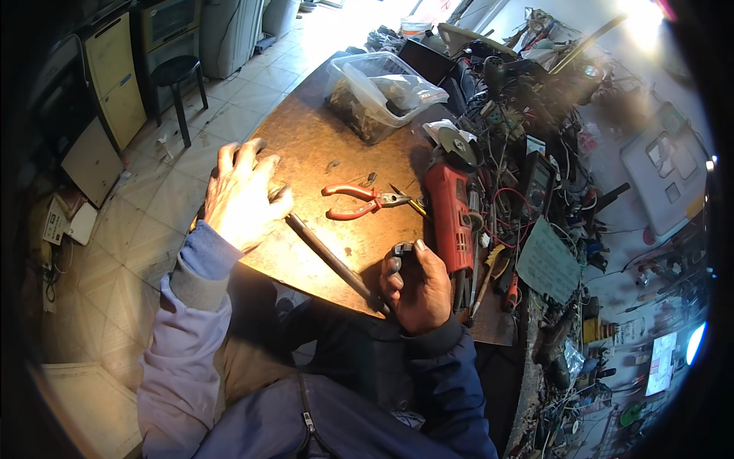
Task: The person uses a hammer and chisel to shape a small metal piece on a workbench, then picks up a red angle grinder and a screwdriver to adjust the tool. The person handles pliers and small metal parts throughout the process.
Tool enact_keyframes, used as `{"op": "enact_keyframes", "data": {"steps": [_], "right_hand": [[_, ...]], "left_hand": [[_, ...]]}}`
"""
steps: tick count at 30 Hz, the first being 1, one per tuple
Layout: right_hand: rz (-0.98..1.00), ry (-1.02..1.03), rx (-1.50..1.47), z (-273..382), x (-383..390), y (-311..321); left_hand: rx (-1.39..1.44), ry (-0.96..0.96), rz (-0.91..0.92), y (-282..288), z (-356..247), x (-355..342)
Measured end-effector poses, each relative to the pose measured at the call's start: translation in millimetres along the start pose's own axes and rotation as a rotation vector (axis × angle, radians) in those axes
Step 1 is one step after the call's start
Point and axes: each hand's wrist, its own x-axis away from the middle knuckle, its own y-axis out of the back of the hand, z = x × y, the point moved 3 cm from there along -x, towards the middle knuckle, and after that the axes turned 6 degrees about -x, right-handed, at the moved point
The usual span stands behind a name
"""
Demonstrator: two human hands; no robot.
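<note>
Dark part (401, 249), in the head view, is pinched by thumb and curled fingers of the right hand (422, 289), over the table (294, 141). The left hand (243, 197) has fingers spread, near the rod (327, 255). A loose pinch could drop the part past the table's edge; a bump might roll the rod off.

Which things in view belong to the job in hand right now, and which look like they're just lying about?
Likely in the job:
- small dark part, held in the right hand
- dark rod, its ends near both hands

Apparently lying about:
- red-handled pliers
- red angle grinder
- clear plastic box
- black stool
</note>
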Motion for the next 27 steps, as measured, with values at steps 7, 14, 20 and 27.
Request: {"op": "enact_keyframes", "data": {"steps": [7, 14, 20, 27], "right_hand": [[-0.024, 0.072, 0.109, -0.1, 3.0, -3.4], [0.015, 0.133, 0.092, -0.3, 4.6, -0.4], [0.027, 0.143, 0.061, -2.5, 5.4, 2.7], [0.077, 0.168, 0.093, -4.5, 4.1, 5.3]], "left_hand": [[-0.003, -0.022, -0.026, -3.8, 2.4, 0.6], [-0.011, -0.035, -0.044, -4.6, 3.8, 1.2], [-0.006, -0.045, -0.055, -4.6, 3.4, 1.1], [0.009, -0.042, -0.053, -4.5, 3.5, 0.8]]}}
